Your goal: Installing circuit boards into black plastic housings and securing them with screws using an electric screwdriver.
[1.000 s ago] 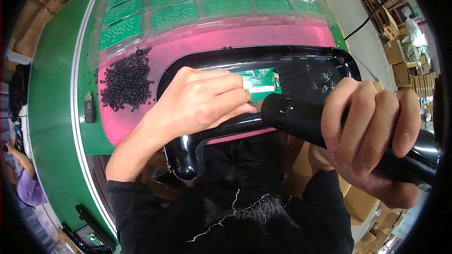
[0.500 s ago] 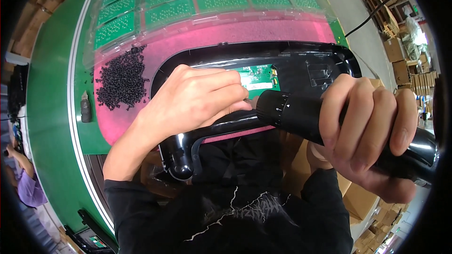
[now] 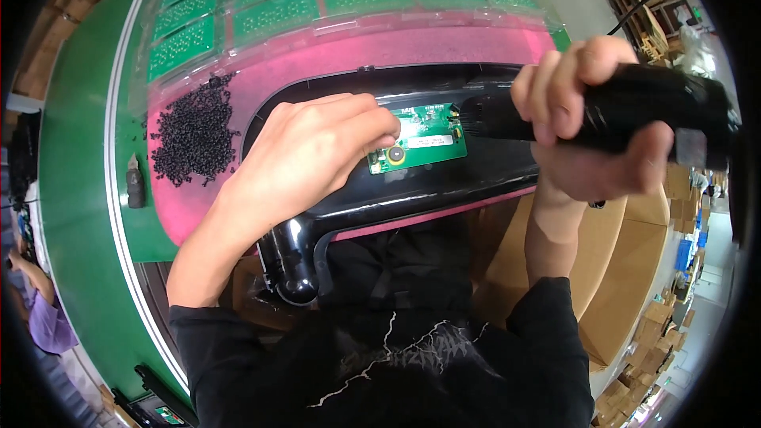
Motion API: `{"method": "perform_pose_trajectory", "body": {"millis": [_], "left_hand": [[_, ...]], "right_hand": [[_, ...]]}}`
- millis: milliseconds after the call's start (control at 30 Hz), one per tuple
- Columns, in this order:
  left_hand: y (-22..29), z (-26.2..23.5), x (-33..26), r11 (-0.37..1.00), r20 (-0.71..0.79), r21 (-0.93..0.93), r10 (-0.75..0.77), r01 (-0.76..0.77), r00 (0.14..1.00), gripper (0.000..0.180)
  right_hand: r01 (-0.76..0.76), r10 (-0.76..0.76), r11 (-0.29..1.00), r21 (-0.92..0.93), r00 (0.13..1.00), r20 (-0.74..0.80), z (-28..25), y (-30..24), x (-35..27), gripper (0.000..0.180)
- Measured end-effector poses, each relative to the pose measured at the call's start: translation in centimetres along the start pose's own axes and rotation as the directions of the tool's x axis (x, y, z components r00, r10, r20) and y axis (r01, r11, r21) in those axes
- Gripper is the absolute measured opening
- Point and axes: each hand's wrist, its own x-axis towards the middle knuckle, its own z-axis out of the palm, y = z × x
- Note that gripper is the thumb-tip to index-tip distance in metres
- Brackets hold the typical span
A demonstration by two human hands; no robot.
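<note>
My right hand point(image 3: 583, 166) is wrapped round a black electric screwdriver point(image 3: 658, 103). The tool lies nearly level, its front end blurred and over the right edge of a green circuit board point(image 3: 432, 154); whether the bit touches cannot be seen. That board sits inside a black plastic housing point(image 3: 388, 204) with a stubby rounded arm at its lower left. Over the board's left end, my left hand point(image 3: 317, 139) has its fingers pinched together. Anything between those fingertips is hidden.
A heap of small black screws point(image 3: 194, 131) lies on the pink mat point(image 3: 317, 55), left of the housing. Beyond are clear trays of green boards point(image 3: 273, 16). A small dark bottle-like object point(image 3: 136, 184) stands at the left. Cardboard boxes point(image 3: 626, 269) fill the lower right.
My right hand and the screwdriver have swung up and away from my left fingertips to the board's right edge. My left hand has shifted slightly left and up, uncovering more of the board.
</note>
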Motion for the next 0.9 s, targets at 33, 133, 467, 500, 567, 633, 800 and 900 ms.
{"method": "perform_pose_trajectory", "body": {"millis": [33,133,467,500,567,633,800,900], "left_hand": [[0.0,-0.1,0.0,1.000,-0.001,-0.002,0.001,-0.001,1.000,0.012],[-0.1,-0.3,0.1,0.999,0.054,-0.026,0.033,-0.032,0.998,0.013],[-0.2,-0.3,0.0,0.999,0.189,0.014,-0.043,0.041,0.981,0.019],[-0.1,-0.3,-0.1,0.997,0.184,0.001,-0.075,0.076,0.980,0.019],[0.0,-0.4,-0.3,0.994,0.201,0.004,-0.105,0.106,0.974,0.018],[0.1,-0.5,-0.2,0.991,0.216,0.005,-0.130,0.132,0.968,0.017],[0.0,-0.6,-0.1,0.986,0.211,-0.005,-0.160,0.164,0.964,0.015],[0.0,-0.6,-0.3,0.986,0.226,0.006,-0.162,0.165,0.960,0.015]], "right_hand": [[-0.007,0.007,1.000,-0.006,1.000,0.008,-0.3,0.4,-0.1,0.063],[-0.018,0.018,0.999,-0.034,1.000,0.001,-0.8,1.0,-0.2,0.061],[-0.051,0.051,0.998,-0.046,0.999,-0.003,-1.5,1.9,0.2,0.057],[-0.063,0.063,0.997,-0.042,0.998,0.015,-1.6,1.9,0.2,0.057],[-0.068,0.068,0.994,-0.087,0.998,0.004,-1.1,2.1,0.6,0.057],[-0.071,0.076,0.988,-0.140,0.997,0.028,-1.1,2.2,1.0,0.056],[-0.035,0.038,0.999,-0.033,0.994,0.098,-1.7,2.9,1.3,0.056],[-0.062,0.065,0.996,-0.063,0.997,0.046,-1.0,2.9,1.1,0.058]]}}
